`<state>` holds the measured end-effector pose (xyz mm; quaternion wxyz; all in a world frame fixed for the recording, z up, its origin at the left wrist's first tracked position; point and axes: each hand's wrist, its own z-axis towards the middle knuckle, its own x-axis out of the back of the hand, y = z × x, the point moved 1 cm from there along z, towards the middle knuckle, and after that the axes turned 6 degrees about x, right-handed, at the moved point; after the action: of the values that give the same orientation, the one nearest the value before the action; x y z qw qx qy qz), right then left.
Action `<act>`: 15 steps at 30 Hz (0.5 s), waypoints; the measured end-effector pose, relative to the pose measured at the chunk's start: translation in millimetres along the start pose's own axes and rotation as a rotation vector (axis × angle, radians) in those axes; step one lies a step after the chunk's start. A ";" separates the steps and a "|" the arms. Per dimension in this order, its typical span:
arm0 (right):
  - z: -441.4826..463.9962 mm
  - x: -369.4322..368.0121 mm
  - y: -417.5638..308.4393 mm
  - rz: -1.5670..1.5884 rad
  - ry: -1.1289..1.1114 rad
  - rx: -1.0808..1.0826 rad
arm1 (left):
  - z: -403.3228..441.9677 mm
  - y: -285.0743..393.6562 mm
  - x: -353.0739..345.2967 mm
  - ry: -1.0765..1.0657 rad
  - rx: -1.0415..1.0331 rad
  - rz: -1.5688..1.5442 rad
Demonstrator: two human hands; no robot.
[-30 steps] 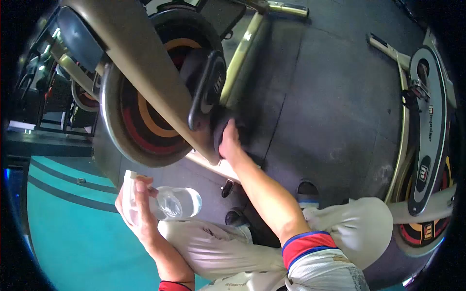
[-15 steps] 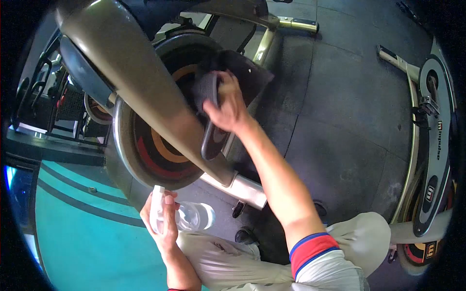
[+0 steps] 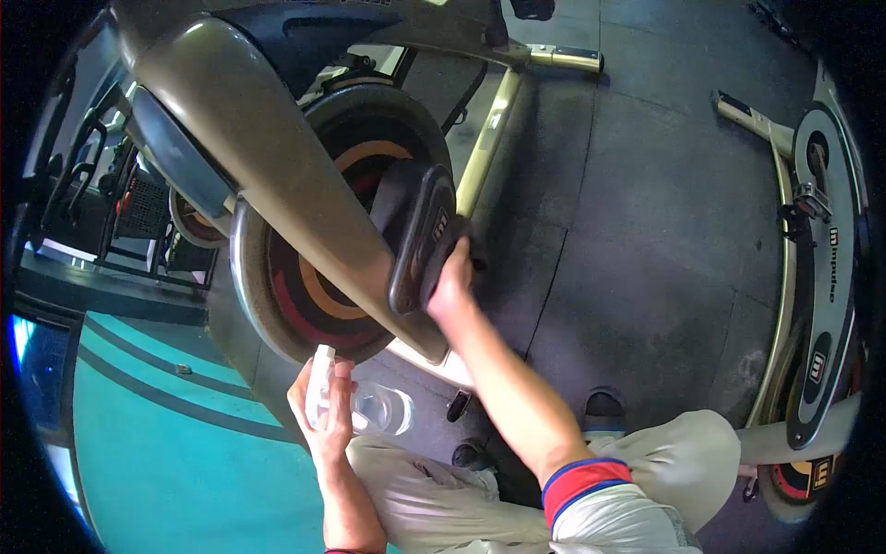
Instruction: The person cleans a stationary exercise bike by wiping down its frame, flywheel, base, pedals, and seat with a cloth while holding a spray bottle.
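Note:
My left hand (image 3: 334, 420) is closed around the white trigger head of a clear spray bottle (image 3: 380, 409), which lies on its side in the air above my lap. My right hand (image 3: 452, 282) is at the lower right edge of a black oval cover (image 3: 434, 231) with a logo, on an exercise bike. Its fingers are mostly hidden at the cover's edge, so their grip does not show. Beside that cover runs the bike's grey-brown slanted frame (image 3: 286, 185), and behind it sits the round flywheel (image 3: 309, 305) with orange and red rings.
A second exercise bike (image 3: 817, 277) stands at the right. The first bike's pale floor bar (image 3: 563, 58) reaches across the dark tiled floor (image 3: 646, 212). At the left are a turquoise striped surface (image 3: 157, 452) and dark racks (image 3: 129, 212).
My right hand has moved down from the top of the cover to its lower right edge. The blurred dark cloth-like thing beside it no longer shows plainly. My left hand still holds the bottle.

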<state>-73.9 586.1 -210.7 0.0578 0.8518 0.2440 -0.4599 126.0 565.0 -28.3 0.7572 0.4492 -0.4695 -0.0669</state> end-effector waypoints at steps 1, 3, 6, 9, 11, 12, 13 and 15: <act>-16.2 -5.6 6.4 -0.005 0.091 0.094 | -0.1 1.2 0.0 0.007 -0.009 -0.021; -26.1 -19.9 -11.7 0.047 -0.028 0.022 | -1.9 0.6 1.8 0.015 -0.022 -0.052; 3.1 -21.6 -39.7 0.001 -0.142 -0.072 | -9.4 7.9 4.4 0.047 -0.017 -0.063; 51.8 -13.7 -20.7 -0.096 -0.098 0.054 | -18.0 5.1 14.7 0.066 -0.003 -0.057; -29.3 -27.8 -22.2 -0.308 0.042 0.055 | -17.3 0.7 18.2 0.070 0.015 -0.067; 6.3 12.2 31.5 -0.611 0.255 0.198 | -15.0 -0.7 17.9 0.071 0.019 -0.062; -17.7 22.1 46.8 -0.706 0.245 0.306 | -13.9 -1.3 17.6 0.069 0.026 -0.052; -62.0 21.4 63.7 -0.874 0.066 0.675 | -9.8 0.5 14.8 0.076 0.007 -0.043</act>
<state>12.6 558.2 -200.7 -0.4223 0.6565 0.4156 -0.4670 141.5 563.6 -19.9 0.7713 0.4641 -0.4308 -0.0644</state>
